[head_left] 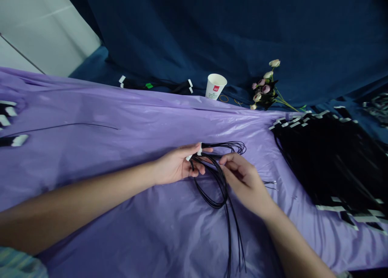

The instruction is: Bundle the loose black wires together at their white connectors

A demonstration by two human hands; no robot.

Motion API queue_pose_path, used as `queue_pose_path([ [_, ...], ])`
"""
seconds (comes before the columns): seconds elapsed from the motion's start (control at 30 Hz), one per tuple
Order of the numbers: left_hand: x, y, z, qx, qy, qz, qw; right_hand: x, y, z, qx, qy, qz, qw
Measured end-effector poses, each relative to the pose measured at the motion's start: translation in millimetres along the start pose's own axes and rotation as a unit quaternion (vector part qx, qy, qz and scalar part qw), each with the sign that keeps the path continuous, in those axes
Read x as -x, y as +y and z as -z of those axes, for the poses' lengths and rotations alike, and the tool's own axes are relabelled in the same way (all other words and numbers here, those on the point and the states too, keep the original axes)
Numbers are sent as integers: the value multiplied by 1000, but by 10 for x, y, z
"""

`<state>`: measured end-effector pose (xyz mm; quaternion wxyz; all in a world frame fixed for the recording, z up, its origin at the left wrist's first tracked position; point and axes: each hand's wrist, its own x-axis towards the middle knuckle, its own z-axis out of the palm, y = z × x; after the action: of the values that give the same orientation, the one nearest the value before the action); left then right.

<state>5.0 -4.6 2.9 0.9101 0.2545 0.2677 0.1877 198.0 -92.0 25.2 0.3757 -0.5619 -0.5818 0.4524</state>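
Observation:
A bundle of thin black cables (214,189) with white connectors (199,149) at one end hangs over the purple cloth. My left hand (178,164) is closed around it near the connectors, thumb on top and fingers beneath. The cables bend into loops to the right, and their loose ends trail down toward the front. My right hand (242,181) has its fingertips pinched at the looped cables, just right of my left hand. Some thin wire ends (269,184) show beyond the right wrist.
A thick pile of black cables (330,160) with white ends covers the right side. Along the back are a paper cup (214,88), artificial flowers (265,88) and another cable bundle (163,85). More white-ended cables (16,140) lie at far left on the purple cloth (91,148).

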Motion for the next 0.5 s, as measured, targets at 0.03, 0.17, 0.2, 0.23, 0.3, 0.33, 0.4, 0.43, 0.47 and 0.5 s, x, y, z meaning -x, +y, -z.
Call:
queue_pose_path([
  [0.03, -1, 0, 0, -2, -2, 2, 1000, 3, -7, 43, -54, -3, -21, 998],
  [0.17, -12, -5, -6, -3, -5, 3, 1000, 25, -68, 249, -230, -4, -78, 970],
  [0.2, -16, -6, -6, -4, -7, 3, 1000, 32, -88, 294, -260, 3, -78, 963],
  [0.23, -19, -8, -5, -4, -10, 4, 1000, 40, -108, 331, -281, 10, -70, 957],
  [0.3, -23, -11, -1, -4, -13, 4, 1000, 51, -135, 374, -294, 31, -38, 955],
  [0.33, -23, -11, 2, -3, -12, 4, 1000, 55, -140, 379, -285, 45, -21, 957],
  [0.4, -22, -10, 7, 3, -8, 3, 1000, 55, -130, 359, -251, 84, 6, 964],
  [0.43, -21, -8, 8, 7, -6, 6, 1000, 53, -117, 338, -234, 106, 18, 966],
  [0.47, -21, -6, 8, 11, -4, 9, 1000, 50, -101, 314, -220, 130, 33, 966],
  [0.5, -20, -3, 7, 15, -3, 12, 1000, 45, -84, 289, -210, 151, 47, 965],
])
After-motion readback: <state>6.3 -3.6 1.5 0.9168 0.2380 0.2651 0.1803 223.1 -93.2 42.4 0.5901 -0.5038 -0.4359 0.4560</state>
